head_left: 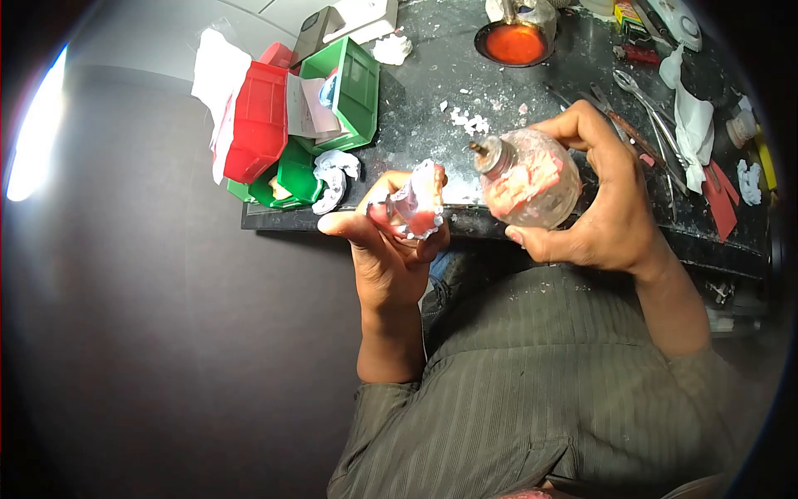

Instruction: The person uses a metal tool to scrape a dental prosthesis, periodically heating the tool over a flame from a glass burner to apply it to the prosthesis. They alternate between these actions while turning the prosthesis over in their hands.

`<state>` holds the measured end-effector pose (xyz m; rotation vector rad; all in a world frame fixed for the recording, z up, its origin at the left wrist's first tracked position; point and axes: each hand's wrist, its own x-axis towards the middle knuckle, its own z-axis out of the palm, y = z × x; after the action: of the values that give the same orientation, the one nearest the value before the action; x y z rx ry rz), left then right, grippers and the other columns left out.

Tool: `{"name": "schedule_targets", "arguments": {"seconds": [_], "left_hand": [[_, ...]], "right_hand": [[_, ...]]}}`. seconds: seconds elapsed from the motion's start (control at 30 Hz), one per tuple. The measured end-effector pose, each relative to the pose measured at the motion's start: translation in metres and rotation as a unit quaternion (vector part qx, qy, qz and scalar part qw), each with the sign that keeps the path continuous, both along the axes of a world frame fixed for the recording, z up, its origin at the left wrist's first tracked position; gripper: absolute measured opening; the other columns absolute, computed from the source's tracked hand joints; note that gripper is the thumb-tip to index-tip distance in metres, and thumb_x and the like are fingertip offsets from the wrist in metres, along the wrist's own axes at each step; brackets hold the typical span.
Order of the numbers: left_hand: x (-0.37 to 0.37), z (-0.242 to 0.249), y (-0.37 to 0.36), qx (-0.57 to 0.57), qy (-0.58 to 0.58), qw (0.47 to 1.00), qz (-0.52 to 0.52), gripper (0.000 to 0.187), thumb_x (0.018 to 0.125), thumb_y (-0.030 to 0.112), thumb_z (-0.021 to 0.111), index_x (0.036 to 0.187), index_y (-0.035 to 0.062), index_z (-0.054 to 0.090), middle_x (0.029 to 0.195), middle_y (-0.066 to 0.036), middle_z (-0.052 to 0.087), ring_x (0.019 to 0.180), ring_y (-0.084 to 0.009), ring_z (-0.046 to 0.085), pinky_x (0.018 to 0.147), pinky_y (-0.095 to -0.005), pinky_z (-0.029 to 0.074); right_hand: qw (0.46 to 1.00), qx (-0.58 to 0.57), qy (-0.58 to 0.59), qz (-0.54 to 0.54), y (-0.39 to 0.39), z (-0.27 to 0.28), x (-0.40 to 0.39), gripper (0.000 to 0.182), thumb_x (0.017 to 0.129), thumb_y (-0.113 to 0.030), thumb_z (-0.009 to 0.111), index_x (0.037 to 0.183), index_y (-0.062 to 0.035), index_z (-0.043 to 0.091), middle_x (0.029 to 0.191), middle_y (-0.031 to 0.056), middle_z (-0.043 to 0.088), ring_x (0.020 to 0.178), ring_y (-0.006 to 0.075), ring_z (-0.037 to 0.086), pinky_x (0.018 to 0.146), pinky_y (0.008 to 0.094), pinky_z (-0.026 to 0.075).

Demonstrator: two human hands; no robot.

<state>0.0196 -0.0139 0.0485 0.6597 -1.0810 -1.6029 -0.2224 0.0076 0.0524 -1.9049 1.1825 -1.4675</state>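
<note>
My left hand (391,249) is closed on a small pink and white moulded piece (420,204), held up at the table's front edge with its rough white rim facing right. My right hand (603,200) wraps round a round glass burner (536,187) smeared with pink material. The burner is tilted, its metal neck and dark wick pointing up and left toward the moulded piece. A gap separates the two objects. Whether a flame burns at the wick I cannot tell.
Red (258,125) and green bins (362,96) stand at the left, beside white moulded pieces (332,179). A pan of red-orange material (515,43) is at the back. Metal tools (652,108), white tissue (692,125) and red sheets (720,204) lie at the right. White crumbs (471,123) dot the black table (416,91).
</note>
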Motion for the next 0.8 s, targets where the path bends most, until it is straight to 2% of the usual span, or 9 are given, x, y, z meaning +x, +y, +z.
{"name": "schedule_targets", "arguments": {"seconds": [0.07, 0.2, 0.23, 0.3, 0.37, 0.47, 0.63, 0.8], "left_hand": [[0.0019, -0.0039, -0.0018, -0.010, 0.018, 0.999, -0.028, 0.098, 0.079, 0.087, 0.034, 0.111, -0.0017, 0.062, 0.094, -0.008, 0.068, 0.049, -0.0099, 0.038, 0.047, -0.0238, 0.034], [-0.0001, -0.0058, -0.0018, 0.001, 0.013, 1.000, -0.020, 0.101, 0.076, 0.089, 0.035, 0.111, -0.0011, 0.062, 0.087, -0.004, 0.066, 0.051, -0.0096, 0.039, 0.049, -0.0239, 0.034], [-0.0006, -0.0064, -0.0020, 0.013, 0.007, 1.000, -0.008, 0.102, 0.074, 0.091, 0.035, 0.111, -0.0005, 0.062, 0.085, -0.003, 0.065, 0.051, -0.0096, 0.040, 0.049, -0.0239, 0.035], [-0.0017, -0.0053, -0.0015, 0.025, 0.000, 1.000, 0.006, 0.104, 0.072, 0.092, 0.034, 0.112, 0.0001, 0.063, 0.082, -0.002, 0.063, 0.051, -0.0095, 0.040, 0.049, -0.0239, 0.035], [-0.0028, -0.0005, -0.0004, 0.040, -0.025, 0.999, 0.019, 0.102, 0.067, 0.089, 0.046, 0.111, -0.0023, 0.056, 0.079, 0.001, 0.060, 0.061, -0.0055, 0.050, 0.051, -0.0216, 0.040], [0.0003, -0.0033, -0.0022, 0.032, -0.009, 0.999, -0.014, 0.104, 0.065, 0.088, 0.049, 0.114, -0.0034, 0.054, 0.081, 0.000, 0.063, 0.063, -0.0049, 0.051, 0.052, -0.0215, 0.041], [-0.0039, -0.0008, -0.0001, 0.035, -0.021, 0.999, -0.007, 0.108, 0.062, 0.087, 0.053, 0.118, -0.0049, 0.051, 0.082, -0.003, 0.065, 0.063, -0.0049, 0.053, 0.053, -0.0209, 0.041], [-0.0002, -0.0055, -0.0024, 0.032, -0.010, 0.999, -0.013, 0.108, 0.061, 0.086, 0.056, 0.119, -0.0053, 0.050, 0.083, -0.004, 0.065, 0.062, -0.0054, 0.053, 0.053, -0.0207, 0.041]], "right_hand": [[0.999, -0.034, 0.012, -0.007, 0.0001, 0.0017, 0.0050, 0.057, 0.055, -0.020, 0.089, 0.099, -0.0022, 0.057, 0.088, 0.0089, 0.066, 0.083, 0.0226, 0.067, 0.078, 0.0336, 0.053], [0.999, -0.033, 0.024, 0.016, 0.0001, 0.0006, 0.0089, 0.055, 0.055, -0.020, 0.087, 0.096, -0.0018, 0.055, 0.084, 0.0107, 0.065, 0.076, 0.0267, 0.068, 0.071, 0.0347, 0.054], [0.999, -0.033, 0.024, 0.016, 0.0013, 0.0008, 0.0084, 0.055, 0.055, -0.020, 0.087, 0.096, -0.0018, 0.055, 0.084, 0.0107, 0.065, 0.076, 0.0267, 0.068, 0.071, 0.0347, 0.054], [0.997, 0.016, 0.041, 0.057, 0.0042, 0.0016, 0.0073, 0.062, 0.055, -0.018, 0.088, 0.106, 0.0014, 0.058, 0.092, 0.0098, 0.065, 0.083, 0.0190, 0.066, 0.077, 0.0303, 0.052], [0.997, 0.011, 0.046, 0.057, 0.0045, 0.0007, 0.0077, 0.061, 0.055, -0.018, 0.088, 0.105, 0.0009, 0.058, 0.091, 0.0098, 0.065, 0.082, 0.0193, 0.066, 0.077, 0.0303, 0.052], [0.997, 0.011, 0.050, 0.054, 0.0041, 0.0005, 0.0082, 0.059, 0.055, -0.018, 0.088, 0.103, 0.0003, 0.058, 0.090, 0.0098, 0.066, 0.082, 0.0200, 0.067, 0.076, 0.0304, 0.052], [0.998, 0.016, 0.047, 0.029, 0.0024, 0.0018, 0.0093, 0.058, 0.055, -0.018, 0.087, 0.102, 0.0000, 0.058, 0.090, 0.0100, 0.066, 0.081, 0.0207, 0.067, 0.076, 0.0308, 0.052], [0.996, 0.033, 0.072, 0.051, 0.0038, 0.0017, 0.0077, 0.057, 0.056, -0.018, 0.087, 0.101, 0.0002, 0.058, 0.090, 0.0099, 0.066, 0.081, 0.0210, 0.067, 0.075, 0.0316, 0.052]]}}
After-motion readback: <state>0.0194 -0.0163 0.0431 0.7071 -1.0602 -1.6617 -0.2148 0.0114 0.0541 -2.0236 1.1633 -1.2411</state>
